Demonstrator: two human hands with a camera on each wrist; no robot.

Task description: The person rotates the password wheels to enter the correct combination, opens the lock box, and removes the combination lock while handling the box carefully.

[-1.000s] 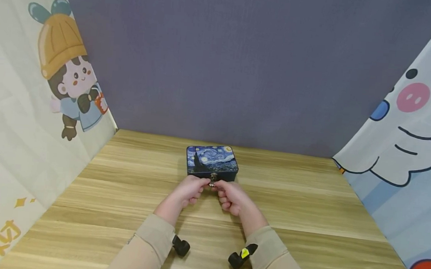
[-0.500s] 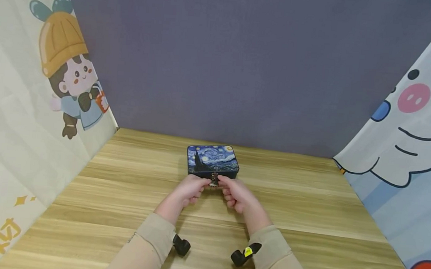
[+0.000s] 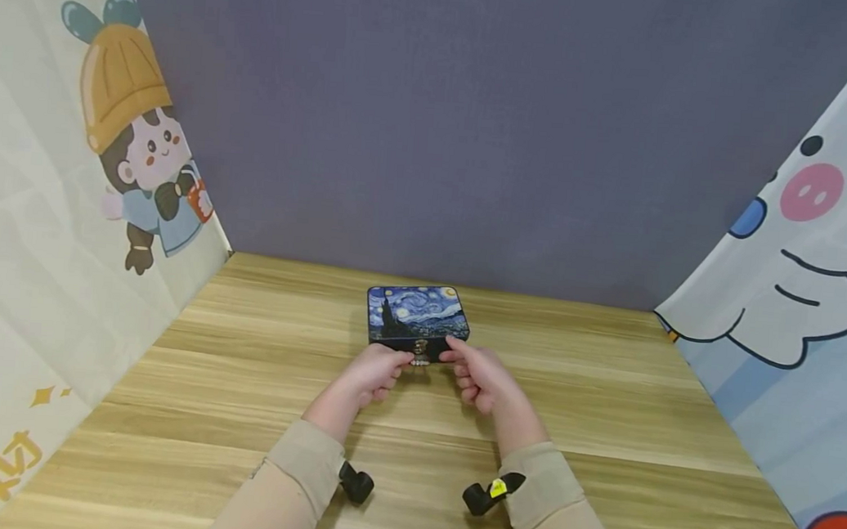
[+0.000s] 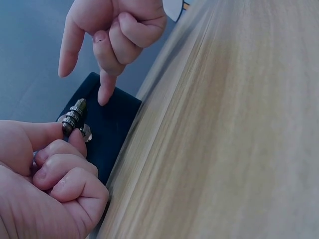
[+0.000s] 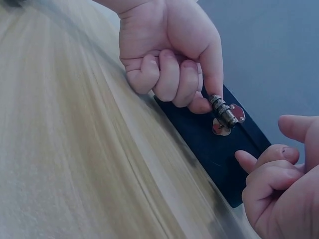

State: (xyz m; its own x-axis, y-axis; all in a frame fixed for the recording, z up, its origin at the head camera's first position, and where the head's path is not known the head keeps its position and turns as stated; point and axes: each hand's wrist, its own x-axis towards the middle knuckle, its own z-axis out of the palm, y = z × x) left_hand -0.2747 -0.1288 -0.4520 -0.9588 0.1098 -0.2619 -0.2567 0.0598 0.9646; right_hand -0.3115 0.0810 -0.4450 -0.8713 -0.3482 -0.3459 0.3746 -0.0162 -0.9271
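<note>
A small dark blue tin box (image 3: 417,312) with a starry night painting on its lid stands on the table, lid down. At its front hasp (image 5: 237,112) hangs a small metal combination padlock (image 5: 224,110) with several number dials. My left hand (image 3: 373,369) pinches one end of the padlock between thumb and index finger, the other fingers curled. My right hand (image 3: 485,377) is off the padlock, its index finger at the box's front face and its thumb held apart. Nothing sits between the right thumb and index finger in the right wrist view.
The wooden table (image 3: 575,423) runs back to a grey-purple panel (image 3: 433,126). Cartoon-printed curtains flank both sides, the left curtain (image 3: 21,212) and the right curtain (image 3: 839,326). A black wrist camera (image 3: 356,484) is strapped at each sleeve.
My right hand has let go of the padlock and moved to the right along the box front, thumb and index finger spreading. My left hand keeps its pinch; the box stays in place.
</note>
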